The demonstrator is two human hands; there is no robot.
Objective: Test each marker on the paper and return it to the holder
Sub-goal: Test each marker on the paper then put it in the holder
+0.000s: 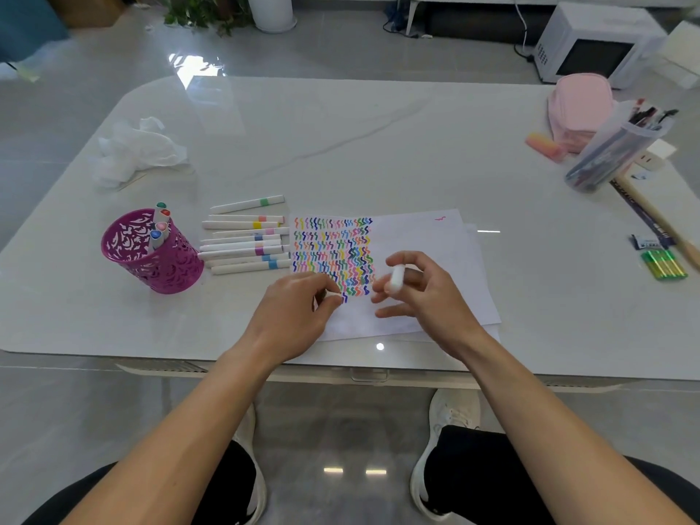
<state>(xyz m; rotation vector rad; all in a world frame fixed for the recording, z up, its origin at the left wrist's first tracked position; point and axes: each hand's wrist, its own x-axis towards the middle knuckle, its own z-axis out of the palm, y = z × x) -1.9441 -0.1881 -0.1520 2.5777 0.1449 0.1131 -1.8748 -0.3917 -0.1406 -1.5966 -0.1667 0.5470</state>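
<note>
Table (341, 126): white, glossy, rounded far-left corner.
Tissue (140, 149): crumpled, white, far left on the table.
Holder (151, 255): magenta cut-out cup, upright, near left; markers (161, 221) standing inside, coloured ends up, leaning to its far side.
Loose markers (244, 240): white barrels with coloured bands, lying side by side between holder and paper, roughly parallel, tips toward the paper; farthest one set a little apart and angled.
Paper (428, 244): white sheets, stacked, centre near; left part filled with rows of coloured squiggles (333, 252); one small pink mark at the far-right corner.
Left hand (299, 308): over the paper's near-left corner, fingers curled in, fingertips pinching a small white piece (335, 296); cap or not, cannot tell.
Right hand (416, 289): over the paper just right of the squiggles, thumb and first fingers gripping a white marker (396, 280); other fingers spread loosely below; apart from the left hand.
Roll (543, 145): pink and yellow, lying far right, just left of the jar.
Pouch (579, 108): pink, soft, far right, behind the roll.
Jar (617, 149): clear, full of pens, far right, beside the pouch.
Pack (663, 264): green sticks, right edge, near.
Oven (591, 43): white microwave on the floor beyond the table, far right.
</note>
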